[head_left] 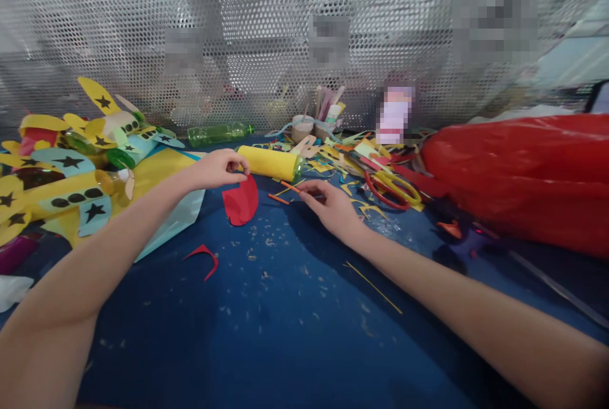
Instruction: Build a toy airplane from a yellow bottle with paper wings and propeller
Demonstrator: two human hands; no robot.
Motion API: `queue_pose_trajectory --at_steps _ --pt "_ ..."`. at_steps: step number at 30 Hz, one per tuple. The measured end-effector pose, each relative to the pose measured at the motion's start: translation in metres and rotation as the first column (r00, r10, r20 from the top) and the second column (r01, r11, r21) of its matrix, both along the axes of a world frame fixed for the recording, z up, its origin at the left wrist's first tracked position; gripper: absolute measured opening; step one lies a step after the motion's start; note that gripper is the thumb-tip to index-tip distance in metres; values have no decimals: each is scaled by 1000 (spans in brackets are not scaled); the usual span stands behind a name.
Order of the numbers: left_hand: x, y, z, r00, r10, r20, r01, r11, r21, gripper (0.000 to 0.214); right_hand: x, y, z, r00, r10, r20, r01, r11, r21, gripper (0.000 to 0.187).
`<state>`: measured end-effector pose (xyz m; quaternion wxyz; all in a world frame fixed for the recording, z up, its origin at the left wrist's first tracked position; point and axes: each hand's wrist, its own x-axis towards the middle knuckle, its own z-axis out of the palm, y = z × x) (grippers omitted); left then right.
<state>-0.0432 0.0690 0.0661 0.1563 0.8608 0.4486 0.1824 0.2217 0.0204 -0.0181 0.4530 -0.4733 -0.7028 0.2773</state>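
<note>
Between the fingertips of my left hand [221, 168] hangs a red paper piece [242, 201] with a rounded edge and a notch. My right hand [330, 203] pinches a thin orange strip [290, 186]; a second orange strip [278, 198] lies on the blue table [266, 333] just beside it. Behind both hands a plastic bottle wrapped in yellow paper [269, 163] rests on its side. A curved red paper scrap [207, 257] lies nearer me, left of the middle. A thin yellow strip [373, 287] lies below my right forearm.
Bottle airplanes with black stars [71, 193] crowd the left side. A green bottle [219, 134] lies at the back, near a cup of sticks [302, 127]. Scissors [390, 192] and paper scraps sit right of centre. A large red plastic bag [518, 174] fills the right.
</note>
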Motion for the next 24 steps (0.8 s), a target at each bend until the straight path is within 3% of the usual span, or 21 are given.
queue_pose_trajectory --at_steps 2,5,8,11,13,18,24 --pt "7 -9 4 968 -35 249 78 983 -165 12 0 2 -1 999 -25 -37 25 1000 -6 16" --pt "19 -21 0 821 17 571 254 884 -392 15 0 3 0 990 -53 -133 53 999 -4 19" --pt "33 -29 -16 744 63 665 385 773 -504 10 -1 0 3 955 -41 -293 25 998 -56 13" --pt "45 -33 -36 758 54 650 417 726 -547 3 -4 -4 7 913 0 -408 -61 989 -137 7" --pt "50 -34 -47 775 69 629 386 736 -556 6 -5 -8 9 918 37 -394 -102 984 -145 7" --pt "54 -36 -54 751 144 644 334 759 -559 11 -6 -12 9 984 137 -110 -144 988 -57 11" --pt "53 -32 -54 855 -40 516 273 882 -383 12 -4 -11 8 990 129 55 -124 988 -92 13"
